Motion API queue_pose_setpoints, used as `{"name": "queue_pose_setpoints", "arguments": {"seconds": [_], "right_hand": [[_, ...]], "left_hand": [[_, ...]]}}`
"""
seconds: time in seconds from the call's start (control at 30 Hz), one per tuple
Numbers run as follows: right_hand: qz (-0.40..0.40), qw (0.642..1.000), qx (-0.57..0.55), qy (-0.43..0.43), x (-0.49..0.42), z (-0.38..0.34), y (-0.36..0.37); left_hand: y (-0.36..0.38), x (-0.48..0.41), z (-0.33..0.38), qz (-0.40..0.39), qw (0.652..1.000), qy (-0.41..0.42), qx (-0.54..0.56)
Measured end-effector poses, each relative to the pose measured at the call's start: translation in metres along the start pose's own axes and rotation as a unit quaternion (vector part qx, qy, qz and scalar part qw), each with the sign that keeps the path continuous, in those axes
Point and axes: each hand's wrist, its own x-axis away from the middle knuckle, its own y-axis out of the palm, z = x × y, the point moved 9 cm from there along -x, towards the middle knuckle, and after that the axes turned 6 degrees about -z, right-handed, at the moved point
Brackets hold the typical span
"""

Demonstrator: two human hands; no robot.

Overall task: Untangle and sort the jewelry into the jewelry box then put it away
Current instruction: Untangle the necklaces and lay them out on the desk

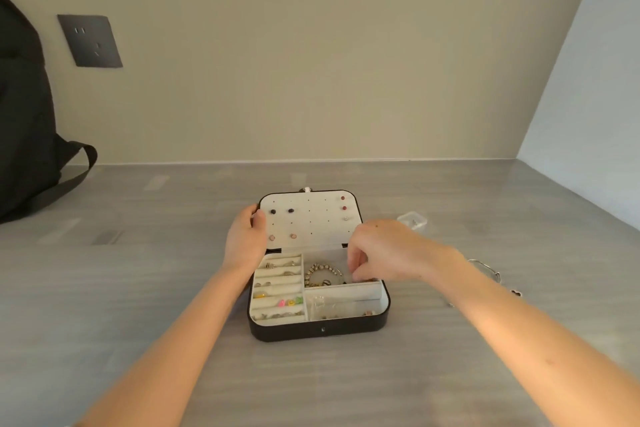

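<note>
Two hands at jewelry box [318, 330]: left hand [244, 236] round the lid [308, 222] edge, right hand [381, 250] curled inside, grasp unclear.

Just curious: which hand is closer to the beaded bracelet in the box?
Right. The right hand dips into the compartment beside the beaded bracelet; the left hand grips the lid at its left edge.

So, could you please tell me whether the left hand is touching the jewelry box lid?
Touching. The head view shows the left hand gripping the left edge of the open lid, thumb curled over its white inner face.
</note>
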Motion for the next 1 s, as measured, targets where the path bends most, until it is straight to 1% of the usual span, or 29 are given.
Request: {"name": "queue_pose_setpoints", "arguments": {"seconds": [0.07, 0.13, 0.27, 0.4, 0.5, 0.57, 0.77, 0.87, 0.93, 1.0], "right_hand": [[-0.081, 0.996, -0.032, -0.021, -0.004, 0.0, 0.003], [-0.135, 0.99, -0.036, -0.034, -0.007, 0.0, 0.007], [-0.166, 0.985, -0.014, -0.045, -0.014, 0.0, 0.011], [-0.169, 0.983, 0.005, -0.066, -0.013, -0.001, 0.012], [-0.151, 0.985, 0.033, -0.072, -0.01, -0.001, 0.013], [-0.127, 0.989, 0.017, -0.075, -0.006, -0.001, 0.012], [-0.063, 0.989, -0.114, -0.073, 0.002, 0.002, 0.008], [-0.025, 0.98, -0.186, -0.063, 0.005, 0.008, -0.002], [0.021, 0.972, -0.229, -0.058, 0.008, 0.015, -0.019], [0.069, 0.955, -0.283, -0.06, 0.016, 0.021, -0.04]], "left_hand": [[0.001, -0.002, -0.002, -0.003, 1.0, 0.005, 0.005], [0.002, -0.004, -0.003, -0.004, 1.0, 0.013, 0.003], [0.003, -0.009, -0.005, -0.001, 1.0, 0.013, 0.007], [0.004, -0.01, -0.005, 0.002, 1.0, 0.013, 0.022], [0.004, -0.01, -0.002, 0.003, 0.999, 0.01, 0.03], [0.004, -0.01, -0.001, 0.006, 1.0, 0.009, 0.029], [0.005, -0.009, 0.004, -0.003, 0.999, 0.008, 0.039], [0.005, -0.017, 0.005, -0.009, 0.999, 0.001, 0.038], [0.005, -0.022, 0.008, -0.01, 0.999, -0.002, 0.041], [0.003, -0.024, 0.011, -0.014, 0.999, -0.009, 0.035]]}}
